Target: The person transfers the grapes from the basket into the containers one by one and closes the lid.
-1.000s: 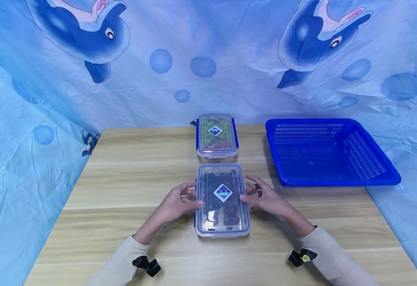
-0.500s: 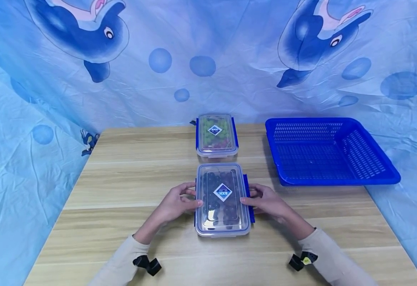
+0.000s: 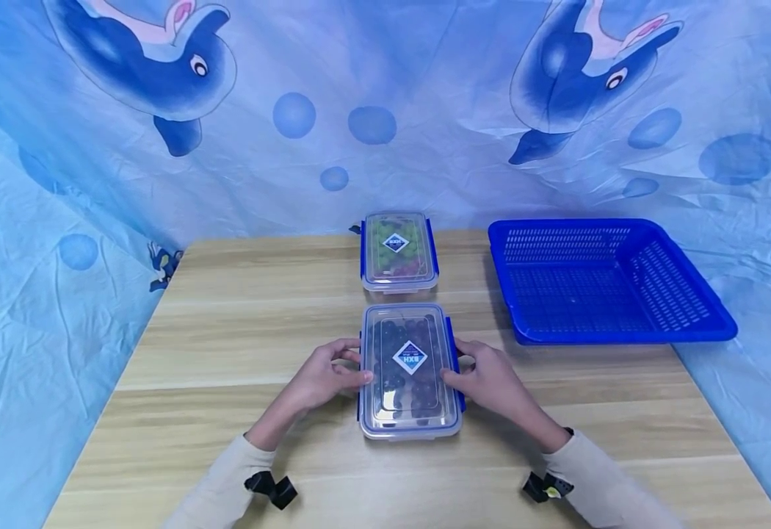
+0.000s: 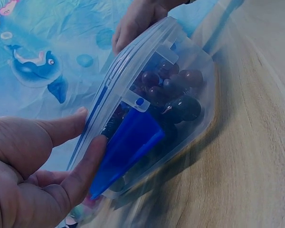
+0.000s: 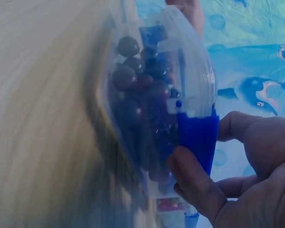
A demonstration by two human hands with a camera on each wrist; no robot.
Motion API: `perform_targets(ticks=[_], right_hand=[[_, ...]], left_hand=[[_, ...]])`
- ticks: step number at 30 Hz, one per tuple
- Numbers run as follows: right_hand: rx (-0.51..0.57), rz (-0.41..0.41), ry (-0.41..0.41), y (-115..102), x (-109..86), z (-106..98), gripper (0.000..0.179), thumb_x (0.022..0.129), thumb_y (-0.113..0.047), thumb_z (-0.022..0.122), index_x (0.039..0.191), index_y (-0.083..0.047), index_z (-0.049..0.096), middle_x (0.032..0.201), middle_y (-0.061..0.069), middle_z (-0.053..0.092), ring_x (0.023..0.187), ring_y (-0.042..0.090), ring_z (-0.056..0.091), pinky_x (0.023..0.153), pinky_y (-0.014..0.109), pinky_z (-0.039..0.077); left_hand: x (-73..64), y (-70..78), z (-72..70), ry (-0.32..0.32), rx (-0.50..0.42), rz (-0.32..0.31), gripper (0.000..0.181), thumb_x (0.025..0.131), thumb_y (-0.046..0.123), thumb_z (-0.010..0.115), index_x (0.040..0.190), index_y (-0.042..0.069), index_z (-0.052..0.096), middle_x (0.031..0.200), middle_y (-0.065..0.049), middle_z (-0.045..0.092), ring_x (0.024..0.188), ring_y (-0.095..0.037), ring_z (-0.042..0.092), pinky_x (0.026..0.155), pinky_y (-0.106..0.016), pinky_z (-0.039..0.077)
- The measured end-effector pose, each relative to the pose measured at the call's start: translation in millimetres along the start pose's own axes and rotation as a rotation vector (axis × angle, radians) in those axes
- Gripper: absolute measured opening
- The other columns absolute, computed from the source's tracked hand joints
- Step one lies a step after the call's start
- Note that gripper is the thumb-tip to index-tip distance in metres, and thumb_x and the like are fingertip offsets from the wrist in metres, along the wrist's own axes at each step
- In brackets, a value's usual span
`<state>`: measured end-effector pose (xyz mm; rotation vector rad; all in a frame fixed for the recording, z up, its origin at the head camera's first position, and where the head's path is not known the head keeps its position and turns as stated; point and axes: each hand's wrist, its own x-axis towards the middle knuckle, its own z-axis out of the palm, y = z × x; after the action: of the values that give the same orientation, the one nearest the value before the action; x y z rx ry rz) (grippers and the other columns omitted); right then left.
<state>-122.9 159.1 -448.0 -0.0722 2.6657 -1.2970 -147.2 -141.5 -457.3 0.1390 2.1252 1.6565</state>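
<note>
A clear lidded food container [image 3: 385, 430] of dark round fruit like grapes [image 5: 128, 46] stands on the wooden table, a diamond label [image 3: 410, 358] on its lid. My left hand [image 3: 326, 375] grips its left side, thumb on the lid's edge and a fingertip at the blue latch [image 4: 128, 147], which angles out from the wall in the left wrist view. On the opposite side my right hand [image 3: 491, 378] pinches the edge, thumb on top and fingers against the other blue latch [image 5: 199, 135]. The lower fingers of both hands are partly hidden in the head view.
Directly behind stands a second lidded container [image 3: 399, 273] with green and reddish fruit inside, its blue side latches showing. A blue perforated basket [image 3: 520, 316] sits at the back right. A blue dolphin-print sheet [image 3: 425, 176] rises behind the table [image 3: 214, 330].
My right fingers have come in to the container's right side. The blue latch there swung out into sight, then moved closer to the wall. My left hand keeps its place.
</note>
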Motion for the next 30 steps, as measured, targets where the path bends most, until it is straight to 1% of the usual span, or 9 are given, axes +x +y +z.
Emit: perform_targets(ticks=[9,13,16,18,21,24,26,28,30], right_hand=[[-0.203,-0.016,0.033,-11.8,-2.1,1.1,0.067,0.085,-0.024,0.08,0.14,0.005,0.057,0.127,0.021,0.068,0.09,0.021,0.062,0.067,0.029,0.054],[-0.146,0.028,0.018,-10.4,-3.6,0.7,0.068,0.086,-0.025,0.079,0.144,0.001,0.055,0.132,0.018,0.066,0.075,0.016,0.065,0.06,0.03,0.056],[-0.086,0.049,-0.006,-8.3,-4.9,-0.9,0.069,0.088,-0.027,0.078,0.147,-0.001,0.053,0.117,0.015,0.072,0.059,0.014,0.063,0.051,0.03,0.054],[-0.067,0.037,-0.024,-6.7,-5.4,-2.6,0.071,0.09,-0.029,0.077,0.149,0.0,0.05,0.106,0.013,0.074,0.056,0.014,0.062,0.048,0.031,0.053],[-0.033,0.029,-0.046,-2.6,-5.0,-5.2,0.075,0.092,-0.033,0.076,0.151,0.003,0.046,0.116,0.015,0.073,0.06,0.015,0.066,0.048,0.031,0.054],[-0.01,0.038,-0.054,0.2,-4.7,-7.3,0.079,0.093,-0.038,0.076,0.151,0.003,0.044,0.137,0.016,0.065,0.065,0.017,0.069,0.049,0.031,0.054],[0.003,0.057,-0.062,0.7,-4.8,-7.8,0.081,0.091,-0.041,0.077,0.152,0.002,0.044,0.137,0.016,0.064,0.065,0.018,0.07,0.048,0.031,0.053],[0.02,0.07,-0.072,0.7,-4.9,-7.1,0.083,0.09,-0.041,0.078,0.152,0.002,0.043,0.137,0.015,0.065,0.065,0.018,0.07,0.047,0.031,0.053],[0.037,0.076,-0.079,1.0,-4.6,-5.4,0.083,0.09,-0.04,0.079,0.152,0.002,0.043,0.135,0.015,0.065,0.064,0.018,0.07,0.047,0.033,0.054]], left_hand=[[-0.6,0.1,0.4,-0.014,0.005,0.023,0.066,0.086,0.008,0.082,0.143,-0.006,0.051,0.121,-0.022,0.063,0.082,-0.022,0.072,0.077,-0.045,0.065],[-1.5,0.5,-1.3,-0.018,0.026,0.033,0.069,0.086,0.011,0.083,0.144,-0.006,0.05,0.121,-0.023,0.063,0.083,-0.022,0.072,0.078,-0.044,0.065],[-3.0,0.9,-3.0,-0.014,0.067,0.039,0.074,0.086,0.017,0.083,0.147,-0.005,0.047,0.124,-0.022,0.063,0.087,-0.022,0.071,0.079,-0.044,0.065],[-4.2,0.3,-3.9,0.013,0.108,0.038,0.078,0.087,0.023,0.083,0.149,-0.003,0.044,0.127,-0.02,0.061,0.094,-0.025,0.069,0.08,-0.044,0.064],[-5.9,-2.4,-2.5,0.066,0.138,0.041,0.085,0.089,0.031,0.081,0.154,-0.003,0.037,0.14,-0.023,0.055,0.115,-0.035,0.063,0.094,-0.05,0.059],[-7.9,-6.4,1.2,0.092,0.081,0.017,0.092,0.091,0.035,0.078,0.158,-0.001,0.027,0.153,-0.027,0.043,0.136,-0.043,0.049,0.111,-0.056,0.047],[-8.6,-9.6,4.5,0.079,-0.001,-0.01,0.096,0.091,0.034,0.078,0.16,0.0,0.02,0.159,-0.029,0.034,0.143,-0.046,0.04,0.115,-0.058,0.041],[-8.0,-12.9,7.5,0.061,-0.09,-0.035,0.098,0.092,0.029,0.078,0.161,0.0,0.015,0.16,-0.031,0.03,0.143,-0.047,0.039,0.114,-0.056,0.043],[-6.8,-15.5,9.3,0.042,-0.164,-0.053,0.101,0.091,0.024,0.079,0.161,-0.001,0.011,0.158,-0.033,0.033,0.138,-0.046,0.047,0.11,-0.051,0.049]])
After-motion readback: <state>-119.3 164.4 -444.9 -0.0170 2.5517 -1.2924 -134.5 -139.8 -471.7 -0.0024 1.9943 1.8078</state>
